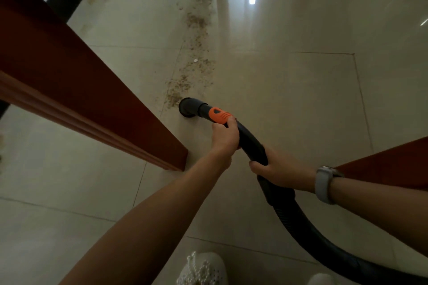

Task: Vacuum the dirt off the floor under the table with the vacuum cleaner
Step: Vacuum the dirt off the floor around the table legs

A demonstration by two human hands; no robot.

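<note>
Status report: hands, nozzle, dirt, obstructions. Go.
Both hands on the hose: left hand behind the orange collar, right hand further back. Nozzle at near end of dirt trail. Table leg close beside nozzle.

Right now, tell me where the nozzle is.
In the head view, the nozzle sits on the floor at centre, at the near end of the dirt, right of the table leg.

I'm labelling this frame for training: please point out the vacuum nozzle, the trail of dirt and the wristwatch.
vacuum nozzle (188, 110): head view, on its round dark mouth.
trail of dirt (195, 21): head view, on a dense brown patch.
wristwatch (322, 184): head view, on the grey strap.
</note>
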